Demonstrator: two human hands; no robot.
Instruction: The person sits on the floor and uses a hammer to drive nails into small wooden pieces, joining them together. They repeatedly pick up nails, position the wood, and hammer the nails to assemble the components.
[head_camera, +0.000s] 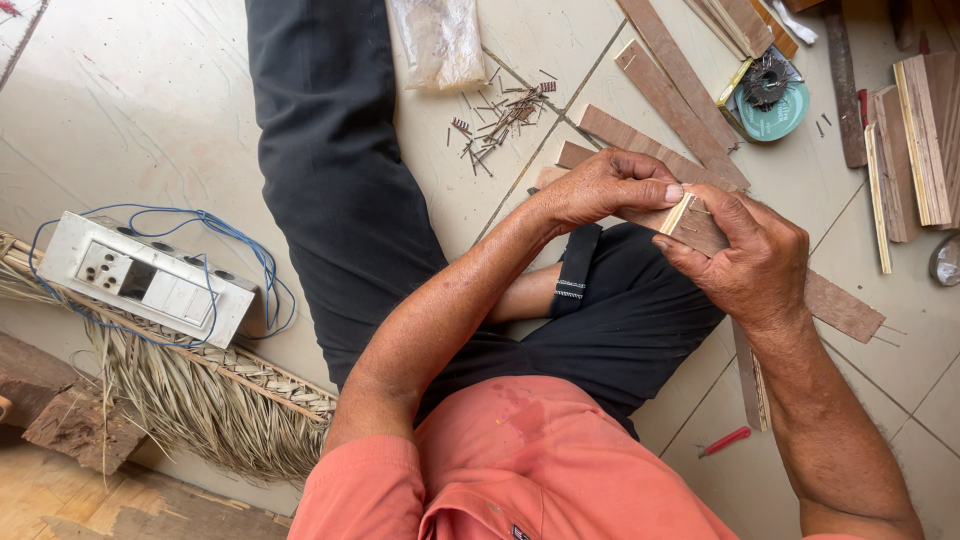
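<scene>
I sit on a tiled floor with black trousers and an orange shirt. Both hands meet over my lap on a small stack of thin wooden strips (692, 222). My left hand (605, 187) pinches the stack's end between thumb and fingers from the left. My right hand (748, 258) wraps it from the right and below. Thin nails seem to stick out of the piece near my right fingers. More brown wooden strips (668, 97) lie on the floor just beyond the hands.
A scatter of small nails (497, 121) lies beside a plastic bag (440, 42). A round tin with coiled wire (768, 96) and stacked plywood pieces (918, 140) sit at the right. A white switch board with blue wires (145, 282) rests on a woven broom (215, 395) at the left. A red-handled tool (726, 440) lies by my right arm.
</scene>
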